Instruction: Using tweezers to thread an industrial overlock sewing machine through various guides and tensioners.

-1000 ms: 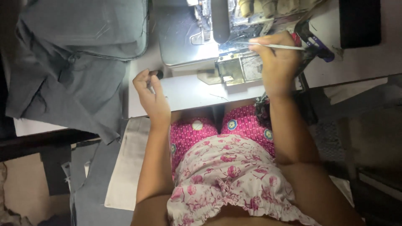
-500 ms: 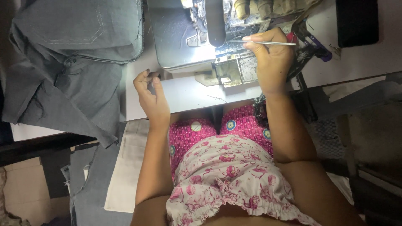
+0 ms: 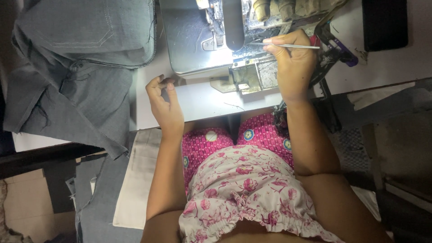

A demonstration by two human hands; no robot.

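Work table: white flat-topped sewing table (image 3: 198, 101), spanning the upper half of the view, my lap below its near edge.
Fabric heap: grey denim cloth with pale stitching (image 3: 85, 58), piled on the table's left end and hanging over its edge.
Machine: grey metal sewing machine (image 3: 202, 36) with a lit steel bed, at the table's top centre, just right of the denim.
Cloth strip: off-white folded fabric piece (image 3: 137, 180), hanging below the table beside my left forearm.
Dark slab: flat black rectangular object (image 3: 384, 22), top right of the table, well apart from my hands.
Right hand: my right hand (image 3: 292, 67), closed in a pinch, raised over the machine's needle area.
Left hand: my left hand (image 3: 165, 101), fingers curled loosely, resting at the table's front by the machine's corner; whether it holds anything I cannot tell.
Tool: thin silver metal tweezers (image 3: 288, 45), gripped between my right thumb and fingers, lying level, tip pointing left at the machine.
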